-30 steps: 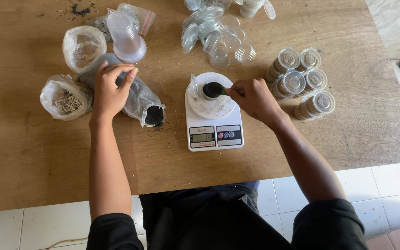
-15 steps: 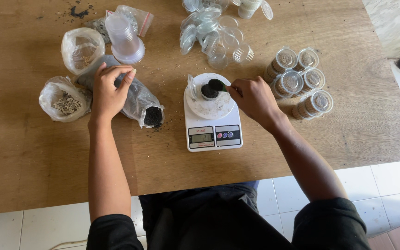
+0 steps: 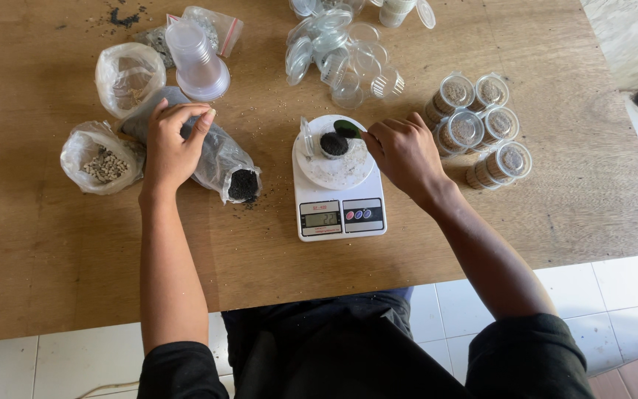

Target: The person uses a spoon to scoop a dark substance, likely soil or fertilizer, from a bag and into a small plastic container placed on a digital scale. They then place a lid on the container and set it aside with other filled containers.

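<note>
1. The right hand is closed around the handle of a small green spoon. The bowl of the spoon sits just above the far rim of a small clear cup.
2. The cup stands upright on the round white platform of a kitchen scale. It holds a dark, soil-like material. A clear lid leans on edge just left of the cup, on the same platform.
3. The scale rests on a wooden table, near the table's front edge and directly ahead of the person. Its display is lit.
4. The left hand lies on top of a clear plastic bag of dark material, fingers curled and pressing down on the bag's upper part. The bag lies on its side with its open mouth toward the scale; dark material shows at the opening.
5. Left of that bag, an open bag of pale seeds sits touching it. Behind it stands another open bag with pale contents.
6. A stack of empty clear cups stands upside down behind the left hand.
7. A loose pile of clear lids lies beyond the scale.
8. Six filled cups with lids lie grouped to the right of the right hand, close to it but apart.
</note>
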